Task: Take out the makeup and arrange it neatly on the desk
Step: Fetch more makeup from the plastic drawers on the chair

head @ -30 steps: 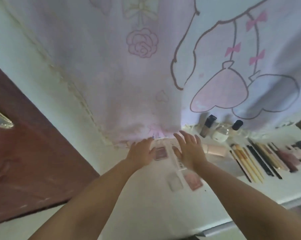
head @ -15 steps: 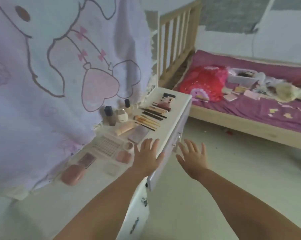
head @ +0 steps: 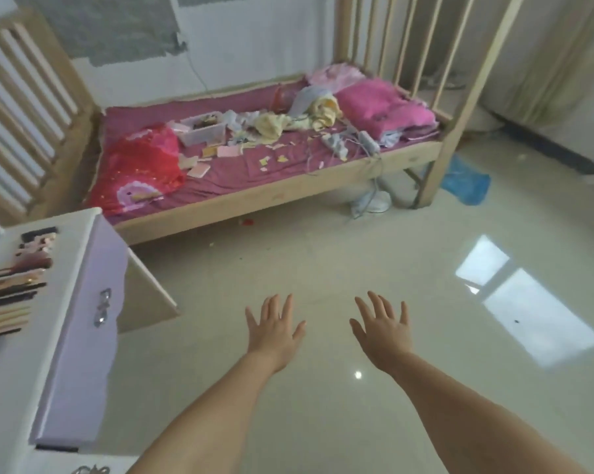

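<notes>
Above glossy floor (head: 323, 261), spread hands (head: 326, 331)

Both hands, the left hand (head: 275, 331) and right hand (head: 384, 331), have left the makeup (head: 13, 285) on the surface (head: 73, 254) and now hover spread over the floor (head: 323, 268), the surface now at far left, the bed (head: 254, 186) ahead.

A home bedroom: beyond the fingers (head: 275, 306) stands a wooden-framed bed (head: 254, 196) strewn with clothes and a pink pillow (head: 384, 107); left of them, a white bench (head: 70, 268) carries rows of makeup (head: 19, 282).
</notes>
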The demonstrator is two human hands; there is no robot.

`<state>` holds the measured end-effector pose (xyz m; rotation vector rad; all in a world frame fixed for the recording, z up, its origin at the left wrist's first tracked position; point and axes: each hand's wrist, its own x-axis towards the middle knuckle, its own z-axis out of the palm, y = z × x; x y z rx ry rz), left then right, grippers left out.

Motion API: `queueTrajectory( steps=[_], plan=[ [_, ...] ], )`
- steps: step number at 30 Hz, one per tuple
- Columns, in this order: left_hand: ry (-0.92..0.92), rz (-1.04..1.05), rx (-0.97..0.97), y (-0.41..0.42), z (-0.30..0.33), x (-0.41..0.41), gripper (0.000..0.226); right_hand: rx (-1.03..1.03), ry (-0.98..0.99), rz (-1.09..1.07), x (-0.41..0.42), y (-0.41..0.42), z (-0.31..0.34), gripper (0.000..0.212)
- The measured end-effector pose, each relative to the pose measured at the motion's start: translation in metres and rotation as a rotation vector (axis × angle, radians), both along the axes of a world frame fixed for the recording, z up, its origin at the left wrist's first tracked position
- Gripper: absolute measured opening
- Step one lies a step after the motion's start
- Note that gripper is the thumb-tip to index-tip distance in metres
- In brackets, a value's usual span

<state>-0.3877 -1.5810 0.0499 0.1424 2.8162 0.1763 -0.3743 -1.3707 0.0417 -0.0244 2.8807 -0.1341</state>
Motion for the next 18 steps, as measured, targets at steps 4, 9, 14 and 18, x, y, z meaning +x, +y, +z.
queueTrajectory(
  steps=[4,9,14,18],
  plan=[
    [-0.048,-0.173,0.017,0.136,-0.011,-0.006,0.065,0.005,-0.029,-0.184,0.029,0.132,-0.011,0.058],
    [-0.096,-0.416,0.014,0.292,-0.013,-0.009,0.063,-0.017,-0.066,-0.444,0.07,0.268,-0.018,0.057],
    [-0.12,-0.647,0.022,0.414,-0.018,-0.022,0.063,-0.08,-0.087,-0.684,0.094,0.355,-0.027,0.056],
    [-0.13,-0.804,0.019,0.497,-0.024,-0.048,0.063,-0.088,-0.086,-0.823,0.09,0.414,-0.032,0.055]
  ],
)
